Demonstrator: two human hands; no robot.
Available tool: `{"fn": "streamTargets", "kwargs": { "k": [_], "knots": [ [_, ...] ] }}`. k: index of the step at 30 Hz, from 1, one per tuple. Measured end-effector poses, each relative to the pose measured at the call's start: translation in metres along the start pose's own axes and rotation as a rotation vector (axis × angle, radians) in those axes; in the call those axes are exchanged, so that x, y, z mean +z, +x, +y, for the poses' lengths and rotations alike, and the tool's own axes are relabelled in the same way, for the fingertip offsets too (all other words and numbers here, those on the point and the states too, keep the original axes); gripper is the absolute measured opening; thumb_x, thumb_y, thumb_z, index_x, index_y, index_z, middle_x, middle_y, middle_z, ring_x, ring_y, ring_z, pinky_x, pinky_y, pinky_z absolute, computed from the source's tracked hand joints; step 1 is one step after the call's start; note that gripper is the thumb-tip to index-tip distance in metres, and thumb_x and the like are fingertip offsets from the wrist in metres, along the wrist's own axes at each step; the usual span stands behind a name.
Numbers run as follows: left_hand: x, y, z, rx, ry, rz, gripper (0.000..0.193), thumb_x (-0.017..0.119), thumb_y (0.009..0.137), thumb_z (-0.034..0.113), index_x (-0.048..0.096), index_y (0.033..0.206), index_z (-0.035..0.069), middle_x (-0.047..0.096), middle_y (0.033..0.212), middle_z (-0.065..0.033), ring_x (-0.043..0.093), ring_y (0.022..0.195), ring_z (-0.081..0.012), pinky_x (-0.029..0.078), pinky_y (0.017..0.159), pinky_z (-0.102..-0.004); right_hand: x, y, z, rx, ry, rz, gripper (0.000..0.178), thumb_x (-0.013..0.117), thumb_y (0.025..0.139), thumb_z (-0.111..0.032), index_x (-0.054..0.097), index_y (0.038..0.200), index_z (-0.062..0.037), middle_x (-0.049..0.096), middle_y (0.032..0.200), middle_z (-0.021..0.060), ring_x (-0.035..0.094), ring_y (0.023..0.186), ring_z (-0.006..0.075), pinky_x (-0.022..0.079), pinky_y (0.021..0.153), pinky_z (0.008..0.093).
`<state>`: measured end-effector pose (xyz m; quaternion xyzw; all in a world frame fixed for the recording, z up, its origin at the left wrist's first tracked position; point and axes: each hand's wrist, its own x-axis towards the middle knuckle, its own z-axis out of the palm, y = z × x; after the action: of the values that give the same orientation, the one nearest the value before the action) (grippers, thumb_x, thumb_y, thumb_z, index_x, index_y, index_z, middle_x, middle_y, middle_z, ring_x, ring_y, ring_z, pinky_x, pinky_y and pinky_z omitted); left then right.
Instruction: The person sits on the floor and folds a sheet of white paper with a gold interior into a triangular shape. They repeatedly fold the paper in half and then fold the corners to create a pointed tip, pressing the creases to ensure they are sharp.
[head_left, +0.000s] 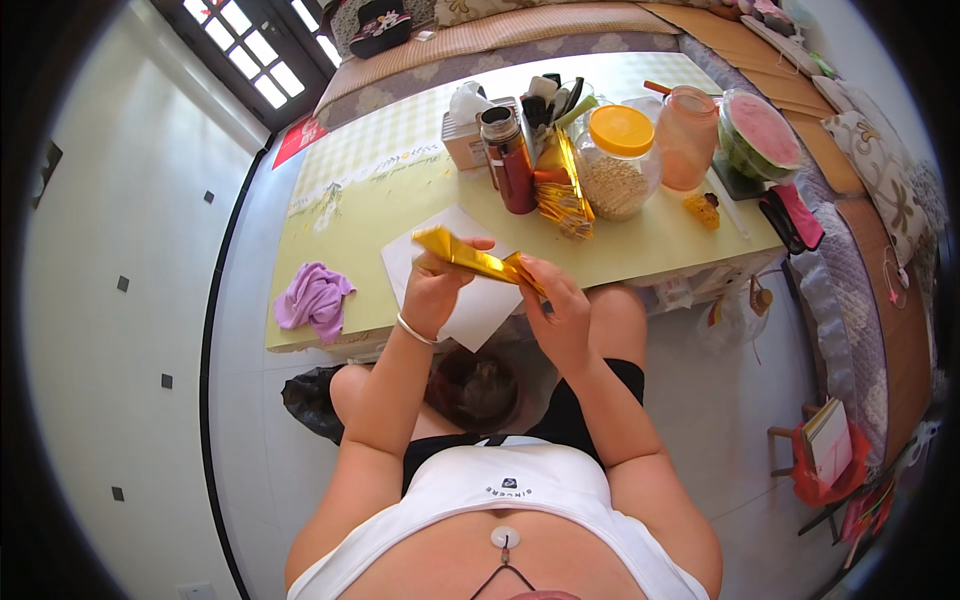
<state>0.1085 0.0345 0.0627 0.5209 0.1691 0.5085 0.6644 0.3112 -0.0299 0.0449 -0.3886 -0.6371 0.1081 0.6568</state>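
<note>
A long strip of folded gold foil paper (pixel 468 257) is held above the near edge of the table. My left hand (pixel 437 290) grips its left part, fingers wrapped around it and thumb along the far side. At the right end my right hand (pixel 556 305) pinches the foil, where a short piece is bent up. Below my hands, a white sheet of paper (pixel 487 311) lies on the table and reaches over its near edge. A bundle of folded gold foil pieces (pixel 566 205) stands farther back.
On the yellow-green table (pixel 365 240) are a purple cloth (pixel 313 300), a dark red thermos (pixel 510 165), a tissue box (pixel 462 140), an orange-lidded jar of grains (pixel 618 170), a pink jar (pixel 687 140) and a wrapped watermelon half (pixel 760 138). A dark bin (pixel 474 390) sits between my legs.
</note>
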Motion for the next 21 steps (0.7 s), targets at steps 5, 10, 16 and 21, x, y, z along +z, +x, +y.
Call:
{"fn": "streamTargets", "kwargs": {
  "k": [5,10,16,21],
  "knots": [
    [-0.02,-0.023,0.02,0.247,0.748,0.018,0.011,0.079,0.08,0.005,0.071,0.088,0.005,0.068,0.121,-0.0158,0.06,0.12,-0.03,0.048,0.103,-0.0422,0.001,-0.001,0.011,-0.027,-0.231,-0.19,0.059,0.072,0.073,0.003,0.061,0.131,-0.0052,0.067,0.124,0.0132,0.062,0.115,0.0327,0.047,0.102,0.0409],
    [-0.059,-0.049,0.006,0.309,1.25,0.091,0.014,0.078,0.069,0.0,0.073,0.08,0.009,0.071,0.113,-0.0091,0.062,0.114,-0.0311,0.051,0.095,-0.0401,0.022,-0.01,0.025,-0.02,-0.217,-0.286,0.058,0.07,0.076,-0.002,0.059,0.133,-0.0046,0.065,0.127,0.0122,0.058,0.12,0.0322,0.044,0.104,0.0443],
    [-0.075,-0.069,-0.006,0.284,1.351,0.059,0.016,0.077,0.069,0.0,0.071,0.081,0.008,0.069,0.124,-0.0116,0.062,0.118,-0.0332,0.051,0.097,-0.04,0.037,-0.019,0.043,-0.095,-0.194,-0.488,0.045,0.065,0.077,0.0,0.064,0.122,-0.0044,0.065,0.128,0.0114,0.056,0.122,0.031,0.042,0.105,0.0443],
    [-0.076,-0.065,-0.011,0.199,1.319,-0.011,0.012,0.078,0.074,0.001,0.07,0.081,0.007,0.068,0.129,-0.0121,0.059,0.127,-0.0341,0.049,0.102,-0.0406,0.053,-0.019,0.046,-0.105,-0.302,-0.576,0.028,0.064,0.073,0.0,0.07,0.099,-0.0061,0.064,0.129,0.0116,0.054,0.122,0.0322,0.041,0.106,0.0449]
  ]
}}
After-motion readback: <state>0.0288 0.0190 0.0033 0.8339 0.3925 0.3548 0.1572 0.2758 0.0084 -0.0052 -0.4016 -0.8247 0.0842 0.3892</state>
